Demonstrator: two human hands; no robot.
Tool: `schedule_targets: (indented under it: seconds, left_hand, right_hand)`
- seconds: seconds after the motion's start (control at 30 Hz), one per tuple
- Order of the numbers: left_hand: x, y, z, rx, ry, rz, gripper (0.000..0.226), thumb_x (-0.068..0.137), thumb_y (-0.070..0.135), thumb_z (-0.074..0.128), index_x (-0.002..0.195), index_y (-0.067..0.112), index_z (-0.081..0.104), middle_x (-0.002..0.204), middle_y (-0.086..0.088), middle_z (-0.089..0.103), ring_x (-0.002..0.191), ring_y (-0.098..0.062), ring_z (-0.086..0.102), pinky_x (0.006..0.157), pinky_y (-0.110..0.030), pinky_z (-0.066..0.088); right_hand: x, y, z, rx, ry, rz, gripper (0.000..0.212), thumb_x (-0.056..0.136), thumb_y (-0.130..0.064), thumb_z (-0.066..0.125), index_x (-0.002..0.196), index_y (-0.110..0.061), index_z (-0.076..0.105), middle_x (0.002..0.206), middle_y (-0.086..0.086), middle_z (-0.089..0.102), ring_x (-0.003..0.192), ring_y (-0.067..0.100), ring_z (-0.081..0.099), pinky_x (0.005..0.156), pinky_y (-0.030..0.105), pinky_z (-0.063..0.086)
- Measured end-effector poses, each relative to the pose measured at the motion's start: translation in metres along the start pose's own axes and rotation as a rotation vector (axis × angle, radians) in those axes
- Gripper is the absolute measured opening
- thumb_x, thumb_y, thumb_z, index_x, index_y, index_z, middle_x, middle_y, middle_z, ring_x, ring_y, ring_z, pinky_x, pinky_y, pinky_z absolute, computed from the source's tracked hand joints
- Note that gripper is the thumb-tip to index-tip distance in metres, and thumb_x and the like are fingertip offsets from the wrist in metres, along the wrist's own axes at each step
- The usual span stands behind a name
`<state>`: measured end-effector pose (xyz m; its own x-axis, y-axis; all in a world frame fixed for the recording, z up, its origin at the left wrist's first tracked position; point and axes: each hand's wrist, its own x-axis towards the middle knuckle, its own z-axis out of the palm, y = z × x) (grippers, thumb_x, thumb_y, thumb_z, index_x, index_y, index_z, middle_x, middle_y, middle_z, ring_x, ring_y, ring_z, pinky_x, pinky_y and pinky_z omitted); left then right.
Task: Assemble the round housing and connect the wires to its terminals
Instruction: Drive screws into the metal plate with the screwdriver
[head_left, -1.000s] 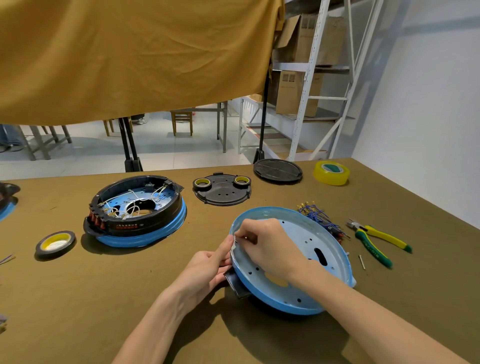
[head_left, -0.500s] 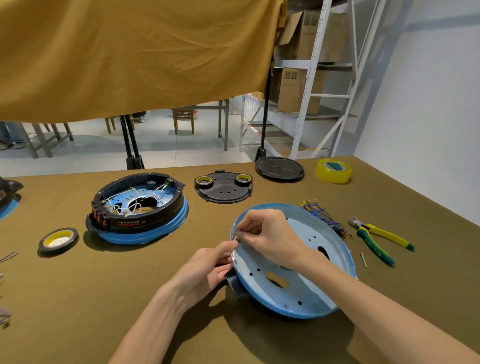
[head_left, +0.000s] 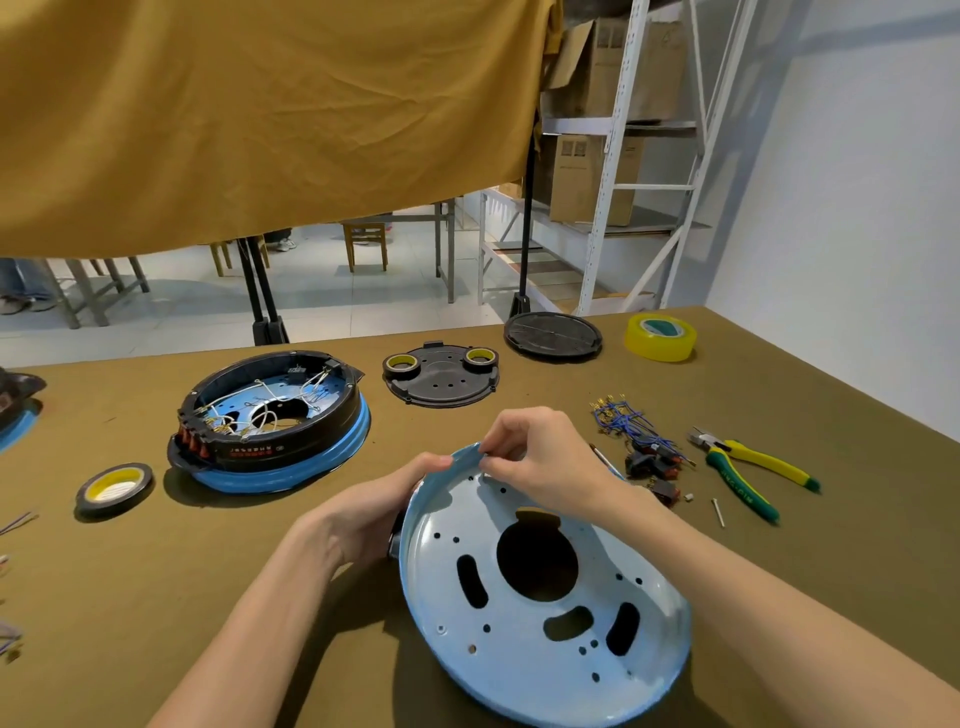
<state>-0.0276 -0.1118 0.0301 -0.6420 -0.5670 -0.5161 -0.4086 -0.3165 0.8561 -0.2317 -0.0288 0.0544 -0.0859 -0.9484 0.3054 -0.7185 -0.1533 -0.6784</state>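
plate: blue round metal plate (head_left: 524, 613), tilted up toward the camera, lower edge near the table (head_left: 779, 374), front centre; big centre hole, slots, small holes
left hand: left hand (head_left: 363, 512) grips the plate's left rim, thumb on the top edge, fingers curled behind; a dark part sits behind the plate there, can't tell what
right hand: right hand (head_left: 540, 457) at the plate's top rim, thumb and forefinger pinched together on something small; too small to tell what
step: looks like fitting a small part or wire end at the rim hole, early in the build
handling: thin pressed sheet, probably light and stiff; painted face likely slick; rim edge may be sharp. Hold by the rim, two sides, not through the slots
done unit: finished housing (head_left: 270, 421), black ring on blue base, white wires inside, left of the plate, well apart
wires: blue wire bundle (head_left: 628, 421) with brass ends, right of the plate, black switches beside it
pliers: yellow-green pliers (head_left: 748, 467) far right; writing on the handle, unreadable
tape: yellow roll (head_left: 660, 338) at back; black roll (head_left: 114, 486) at left
covers: two black discs (head_left: 441, 376) at back, one carrying two small rolls
writing: red marks on the housing's black ring, not legible; boxes on the shelf have print, unreadable
risk: plate may slip or rock while the right hand works
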Motion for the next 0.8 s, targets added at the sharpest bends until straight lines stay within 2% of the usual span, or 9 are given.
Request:
schedule_targets:
  seconds: [0.17, 0.27, 0.33, 0.4, 0.47, 0.53, 0.67, 0.8]
  left_hand:
    - [0.002, 0.004, 0.003, -0.028, 0.015, -0.011, 0.089, 0.051, 0.074, 0.081, 0.117, 0.016, 0.071, 0.11, -0.01, 0.077, 0.1, -0.026, 0.073, 0.097, -0.043, 0.055]
    - [0.004, 0.001, 0.006, -0.084, 0.0, -0.015, 0.085, 0.046, 0.072, 0.088, 0.109, 0.017, 0.076, 0.107, -0.012, 0.078, 0.088, -0.025, 0.077, 0.078, -0.037, 0.061]
    - [0.007, 0.0, 0.008, -0.09, -0.002, -0.014, 0.08, 0.054, 0.067, 0.088, 0.114, 0.015, 0.074, 0.109, -0.013, 0.078, 0.088, -0.024, 0.077, 0.076, -0.036, 0.059]
    - [0.009, -0.002, 0.009, -0.097, 0.014, -0.016, 0.069, 0.056, 0.054, 0.087, 0.11, 0.013, 0.072, 0.101, -0.011, 0.078, 0.08, -0.021, 0.075, 0.075, -0.035, 0.057]
    - [0.009, -0.005, 0.009, -0.129, 0.017, -0.02, 0.062, 0.05, 0.042, 0.086, 0.102, 0.013, 0.072, 0.092, -0.011, 0.078, 0.071, -0.02, 0.074, 0.068, -0.031, 0.057]
    - [0.009, -0.007, 0.008, -0.157, 0.026, -0.016, 0.067, 0.041, 0.036, 0.085, 0.102, 0.012, 0.07, 0.087, -0.011, 0.077, 0.066, -0.02, 0.073, 0.062, -0.03, 0.058]
    - [0.01, -0.011, 0.005, -0.182, 0.046, -0.015, 0.075, 0.035, 0.032, 0.086, 0.106, 0.011, 0.07, 0.083, -0.012, 0.076, 0.063, -0.02, 0.072, 0.065, -0.031, 0.059]
    - [0.01, -0.013, 0.002, -0.184, 0.07, -0.008, 0.067, 0.038, 0.028, 0.087, 0.101, 0.011, 0.071, 0.08, -0.011, 0.076, 0.062, -0.022, 0.071, 0.07, -0.035, 0.059]
  right_hand:
    - [-0.004, 0.003, 0.005, 0.05, 0.039, -0.01, 0.006, 0.086, -0.008, 0.08, 0.088, -0.011, 0.074, 0.081, -0.002, 0.075, 0.073, 0.009, 0.072, 0.068, 0.022, 0.059]
    - [-0.004, 0.006, 0.011, 0.074, 0.05, -0.011, 0.006, 0.087, -0.006, 0.077, 0.088, -0.01, 0.073, 0.08, -0.002, 0.075, 0.072, 0.007, 0.071, 0.066, 0.019, 0.055]
    - [-0.004, 0.009, 0.014, 0.082, 0.066, -0.006, 0.007, 0.088, -0.004, 0.076, 0.086, -0.01, 0.072, 0.078, -0.003, 0.074, 0.068, 0.004, 0.069, 0.065, 0.016, 0.051]
    - [-0.007, 0.011, 0.018, 0.089, 0.098, -0.007, 0.01, 0.088, -0.004, 0.075, 0.085, -0.013, 0.071, 0.076, -0.006, 0.073, 0.067, 0.004, 0.068, 0.064, 0.015, 0.049]
    - [-0.008, 0.012, 0.019, 0.107, 0.167, -0.015, 0.008, 0.088, -0.005, 0.075, 0.087, -0.012, 0.071, 0.077, -0.006, 0.073, 0.069, 0.008, 0.068, 0.063, 0.019, 0.052]
    - [-0.007, 0.012, 0.018, 0.107, 0.256, -0.028, 0.006, 0.089, -0.007, 0.075, 0.089, -0.013, 0.072, 0.078, -0.006, 0.072, 0.071, 0.01, 0.068, 0.064, 0.025, 0.056]
    - [-0.004, 0.009, 0.015, 0.006, 0.37, -0.047, 0.006, 0.089, -0.01, 0.075, 0.091, -0.015, 0.071, 0.079, -0.01, 0.07, 0.074, 0.01, 0.066, 0.065, 0.025, 0.056]
    - [0.0, 0.008, 0.018, -0.226, 0.497, -0.064, 0.01, 0.094, -0.013, 0.068, 0.093, -0.019, 0.061, 0.083, -0.008, 0.065, 0.079, 0.014, 0.059, 0.085, 0.033, 0.045]
